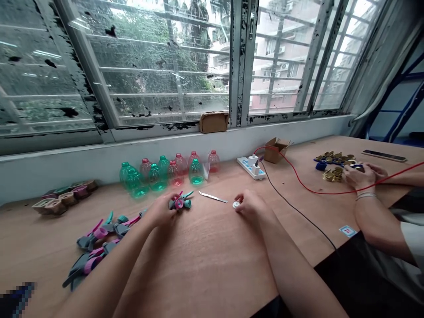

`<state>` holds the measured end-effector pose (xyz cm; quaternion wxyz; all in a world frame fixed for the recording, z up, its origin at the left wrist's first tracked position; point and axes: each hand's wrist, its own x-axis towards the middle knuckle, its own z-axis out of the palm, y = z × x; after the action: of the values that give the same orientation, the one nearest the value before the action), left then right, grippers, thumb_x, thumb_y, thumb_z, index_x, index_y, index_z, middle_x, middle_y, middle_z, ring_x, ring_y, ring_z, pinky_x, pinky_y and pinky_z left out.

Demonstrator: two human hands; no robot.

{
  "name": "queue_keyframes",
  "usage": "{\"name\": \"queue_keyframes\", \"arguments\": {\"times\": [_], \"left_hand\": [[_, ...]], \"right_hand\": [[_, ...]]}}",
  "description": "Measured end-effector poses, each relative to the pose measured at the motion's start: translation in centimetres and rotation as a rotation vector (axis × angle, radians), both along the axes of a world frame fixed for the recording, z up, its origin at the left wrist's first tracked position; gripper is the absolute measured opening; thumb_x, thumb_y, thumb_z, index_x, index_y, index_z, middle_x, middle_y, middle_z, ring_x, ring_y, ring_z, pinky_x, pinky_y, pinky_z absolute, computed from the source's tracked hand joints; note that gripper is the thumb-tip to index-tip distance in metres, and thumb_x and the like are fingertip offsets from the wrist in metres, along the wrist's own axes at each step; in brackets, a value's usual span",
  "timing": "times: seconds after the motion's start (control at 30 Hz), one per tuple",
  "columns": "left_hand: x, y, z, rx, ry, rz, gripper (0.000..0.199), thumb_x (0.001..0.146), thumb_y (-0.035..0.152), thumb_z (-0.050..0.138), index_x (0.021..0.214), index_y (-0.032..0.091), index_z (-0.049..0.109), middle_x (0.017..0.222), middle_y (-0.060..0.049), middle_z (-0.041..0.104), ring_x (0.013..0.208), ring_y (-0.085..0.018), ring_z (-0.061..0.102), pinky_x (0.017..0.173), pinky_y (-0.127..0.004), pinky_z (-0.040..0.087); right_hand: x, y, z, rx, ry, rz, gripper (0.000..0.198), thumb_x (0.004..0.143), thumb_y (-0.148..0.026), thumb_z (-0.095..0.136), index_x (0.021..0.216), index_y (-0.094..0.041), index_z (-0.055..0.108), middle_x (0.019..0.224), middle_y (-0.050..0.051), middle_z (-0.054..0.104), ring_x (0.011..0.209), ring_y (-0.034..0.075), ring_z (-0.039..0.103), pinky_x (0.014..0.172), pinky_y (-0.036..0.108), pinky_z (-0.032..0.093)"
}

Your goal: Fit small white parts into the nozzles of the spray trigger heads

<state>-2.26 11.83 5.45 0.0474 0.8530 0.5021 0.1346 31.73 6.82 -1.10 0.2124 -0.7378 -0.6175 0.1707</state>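
At the left of the table (198,282), a pile of trigger-like pieces (99,232) in grey, pink and teal lies beside the left forearm. To its right, the left hand (163,208) grasps a small cluster (179,203) of like colours, fingers curled at its left side; whether the cluster is one piece or several cannot be determined, nor whether it rests on the surface. Behind it, green and red bottles (134,182) stand upright without tops near the wall. Between the hands, a pair of tweezers (213,197) lies flat, touched by neither. The right hand (251,205) is nearly closed and pinches a white disc (236,205) between thumb and fingers, just above or on the table; the exact contact is unclear. The step in hand appears to be two-handed part handling: one component gripped on each side, the two well apart. In this position, the next move calls for a steady left grasp and a light, even right pinch, since the disc is small and could slip. Farther right, a co-worker's hand (359,177) works near gold-coloured pieces (333,173).
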Motion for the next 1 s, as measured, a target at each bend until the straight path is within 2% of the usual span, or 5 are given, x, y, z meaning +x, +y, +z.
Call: {"name": "queue_keyframes", "arguments": {"times": [0.17,0.33,0.63,0.87,1.0], "left_hand": [[-3.6,-0.4,2.1,0.054,0.018,0.084,0.043,0.072,0.03,0.047,0.112,0.022,0.059,0.11,-0.004,0.064,0.083,-0.019,0.06,0.075,-0.027,0.045],[-6.3,-0.6,2.1,-0.074,0.114,0.124,0.046,0.071,0.041,0.052,0.113,0.023,0.059,0.115,-0.004,0.065,0.101,-0.024,0.059,0.083,-0.028,0.046],[-6.8,0.2,-0.7,-0.08,0.191,0.113,0.043,0.068,0.026,0.054,0.11,0.024,0.063,0.108,-0.007,0.067,0.103,-0.027,0.059,0.083,-0.032,0.046],[-7.2,0.0,-0.8,-0.064,0.127,0.134,0.038,0.069,0.026,0.054,0.106,0.026,0.065,0.102,-0.006,0.069,0.097,-0.027,0.061,0.074,-0.029,0.046],[-6.4,-1.1,0.9,-0.015,0.067,0.168,0.038,0.069,0.024,0.054,0.105,0.026,0.064,0.093,-0.004,0.07,0.085,-0.023,0.064,0.067,-0.026,0.046]], "right_hand": [[-0.2,-0.2,0.3,0.002,-0.018,-0.006,0.031,0.055,-0.023,0.073,0.086,-0.024,0.075,0.085,0.002,0.072,0.075,0.017,0.064,0.056,0.021,0.039],[-0.5,-0.7,1.0,0.013,-0.005,0.008,0.026,0.056,-0.027,0.073,0.083,-0.026,0.075,0.082,0.001,0.071,0.07,0.015,0.063,0.053,0.021,0.037],[-0.5,-1.1,1.4,-0.016,0.006,-0.027,0.025,0.057,-0.033,0.074,0.08,-0.023,0.075,0.078,0.003,0.072,0.069,0.015,0.063,0.052,0.02,0.036],[-0.6,-1.0,1.4,-0.01,0.034,-0.019,0.026,0.058,-0.029,0.074,0.083,-0.022,0.076,0.079,0.003,0.072,0.069,0.016,0.064,0.055,0.02,0.039],[-0.6,-1.3,1.8,0.021,0.033,-0.019,0.028,0.059,-0.028,0.074,0.087,-0.023,0.075,0.084,0.003,0.072,0.069,0.015,0.063,0.056,0.021,0.039]]}}
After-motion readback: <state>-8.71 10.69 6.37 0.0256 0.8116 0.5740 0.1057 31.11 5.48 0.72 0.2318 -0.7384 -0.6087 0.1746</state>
